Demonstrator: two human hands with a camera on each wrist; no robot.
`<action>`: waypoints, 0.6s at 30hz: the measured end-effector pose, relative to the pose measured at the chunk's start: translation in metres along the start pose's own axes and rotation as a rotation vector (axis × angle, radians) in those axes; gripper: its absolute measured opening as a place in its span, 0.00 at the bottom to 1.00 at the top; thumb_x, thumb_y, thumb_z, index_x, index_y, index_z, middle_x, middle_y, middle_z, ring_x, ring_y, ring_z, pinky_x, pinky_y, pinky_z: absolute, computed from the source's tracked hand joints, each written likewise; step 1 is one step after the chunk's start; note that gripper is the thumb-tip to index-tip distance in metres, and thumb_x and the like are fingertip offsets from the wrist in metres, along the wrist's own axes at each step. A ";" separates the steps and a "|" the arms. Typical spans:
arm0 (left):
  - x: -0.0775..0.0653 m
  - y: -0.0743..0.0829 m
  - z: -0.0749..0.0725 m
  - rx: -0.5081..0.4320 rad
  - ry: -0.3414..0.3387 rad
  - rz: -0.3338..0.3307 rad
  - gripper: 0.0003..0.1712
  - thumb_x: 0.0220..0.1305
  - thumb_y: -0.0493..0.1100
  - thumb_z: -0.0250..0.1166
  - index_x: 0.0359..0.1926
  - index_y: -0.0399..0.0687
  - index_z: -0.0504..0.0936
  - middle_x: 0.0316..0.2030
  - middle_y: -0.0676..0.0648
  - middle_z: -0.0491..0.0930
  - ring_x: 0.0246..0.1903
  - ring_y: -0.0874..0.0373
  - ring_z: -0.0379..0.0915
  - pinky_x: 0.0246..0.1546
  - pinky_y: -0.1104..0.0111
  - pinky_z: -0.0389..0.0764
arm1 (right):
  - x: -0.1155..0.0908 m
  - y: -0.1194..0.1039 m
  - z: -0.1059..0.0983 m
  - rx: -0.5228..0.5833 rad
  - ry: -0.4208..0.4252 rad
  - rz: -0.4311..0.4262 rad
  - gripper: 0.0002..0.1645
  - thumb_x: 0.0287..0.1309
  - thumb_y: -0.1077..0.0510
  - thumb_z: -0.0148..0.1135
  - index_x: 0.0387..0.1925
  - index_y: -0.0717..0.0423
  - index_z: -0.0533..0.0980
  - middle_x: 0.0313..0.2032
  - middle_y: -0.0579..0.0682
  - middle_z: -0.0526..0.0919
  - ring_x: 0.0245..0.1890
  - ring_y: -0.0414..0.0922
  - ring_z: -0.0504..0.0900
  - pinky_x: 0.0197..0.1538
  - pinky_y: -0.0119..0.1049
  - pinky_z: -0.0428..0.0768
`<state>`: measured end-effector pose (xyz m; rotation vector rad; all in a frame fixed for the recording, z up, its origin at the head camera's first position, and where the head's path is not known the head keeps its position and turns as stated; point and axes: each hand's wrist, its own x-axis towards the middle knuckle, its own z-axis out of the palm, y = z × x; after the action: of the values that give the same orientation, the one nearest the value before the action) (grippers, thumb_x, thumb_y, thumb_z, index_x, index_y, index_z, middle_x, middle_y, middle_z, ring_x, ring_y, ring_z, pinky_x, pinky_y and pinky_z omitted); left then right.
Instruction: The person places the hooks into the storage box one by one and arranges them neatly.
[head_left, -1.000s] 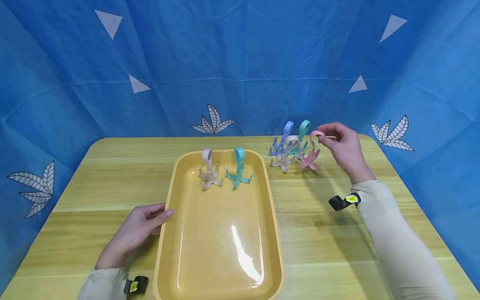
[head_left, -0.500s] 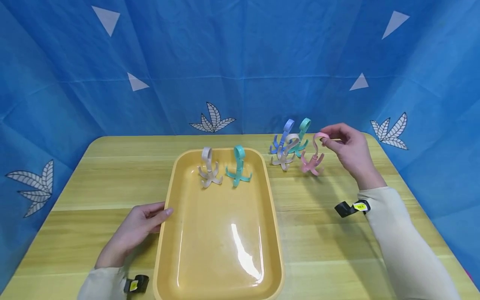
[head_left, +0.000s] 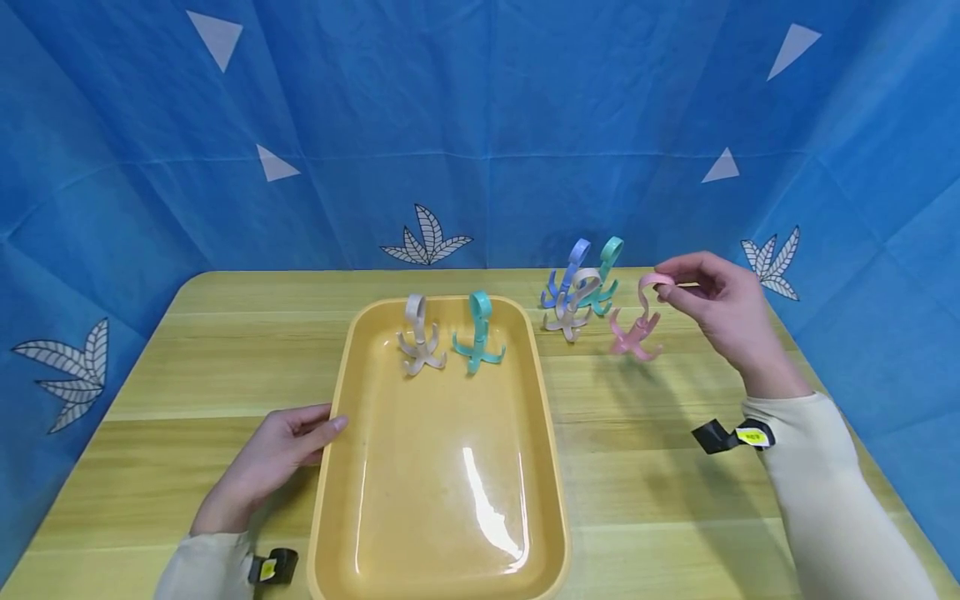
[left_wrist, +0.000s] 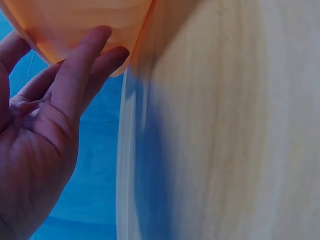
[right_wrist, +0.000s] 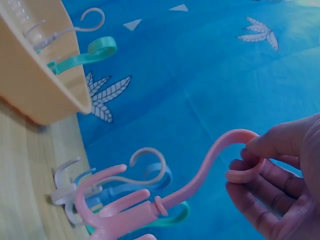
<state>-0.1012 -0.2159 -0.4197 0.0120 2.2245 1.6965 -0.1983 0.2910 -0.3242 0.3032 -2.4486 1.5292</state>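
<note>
The left hand (head_left: 270,460) pinches the tray (head_left: 420,475) at its left edge (wrist label (head_left: 267,570) too small to read). Toward the far right corner of the desk (head_left: 202,358), the right hand (head_left: 727,321) pinches the pink hook (head_left: 637,333) by its loop: likely a picking step, calling next for clearance from the white hook (head_left: 567,317) near it.

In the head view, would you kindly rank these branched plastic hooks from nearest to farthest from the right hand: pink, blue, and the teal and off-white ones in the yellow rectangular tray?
1. Pink hook, pinched by the right hand.
2. Blue hook, left, on the table.
3. Teal hook, inside the tray.
4. Off-white hook, left of the teal one.
</note>
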 end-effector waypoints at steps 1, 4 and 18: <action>0.000 0.000 0.000 -0.008 -0.005 0.001 0.33 0.72 0.50 0.61 0.65 0.27 0.69 0.56 0.35 0.77 0.49 0.56 0.78 0.45 0.64 0.82 | -0.001 -0.002 -0.001 0.003 -0.008 0.001 0.15 0.61 0.65 0.67 0.50 0.66 0.79 0.39 0.45 0.84 0.37 0.38 0.83 0.41 0.24 0.79; 0.000 -0.001 0.000 -0.022 -0.011 0.004 0.32 0.72 0.50 0.61 0.65 0.28 0.70 0.55 0.35 0.78 0.48 0.56 0.79 0.44 0.64 0.83 | -0.005 -0.009 -0.001 -0.013 -0.036 0.014 0.16 0.62 0.62 0.67 0.50 0.64 0.80 0.40 0.46 0.84 0.38 0.39 0.83 0.41 0.24 0.79; 0.001 -0.002 0.000 0.042 0.021 -0.009 0.33 0.71 0.51 0.61 0.64 0.27 0.70 0.57 0.34 0.76 0.52 0.57 0.75 0.46 0.65 0.81 | -0.012 -0.030 0.008 0.013 -0.175 -0.177 0.12 0.60 0.73 0.63 0.46 0.68 0.80 0.42 0.49 0.83 0.38 0.40 0.84 0.43 0.27 0.81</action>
<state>-0.1015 -0.2163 -0.4219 -0.0052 2.2718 1.6524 -0.1787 0.2715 -0.3063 0.6637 -2.4641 1.5003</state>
